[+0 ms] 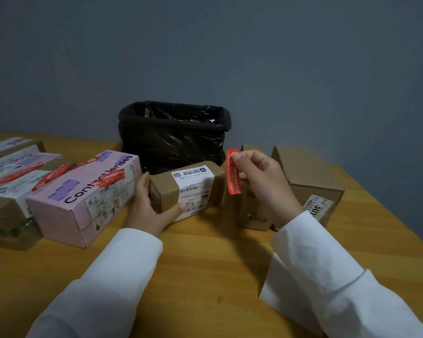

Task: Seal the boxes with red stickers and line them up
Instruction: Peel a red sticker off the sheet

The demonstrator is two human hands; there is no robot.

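A small brown cardboard box with a white shipping label lies in the middle of the table, and my left hand grips its near left end. My right hand pinches a red sticker by its top end, so the strip hangs upright just right of that box. To the left, a pink box printed "Contact lenses" carries a red sticker across its top. Further left, several more boxes with red stickers sit side by side.
A bin lined with a black bag stands behind the small box. Two plain brown boxes sit at the right, partly behind my right hand. The wooden table runs to a grey wall; its right edge slants close by.
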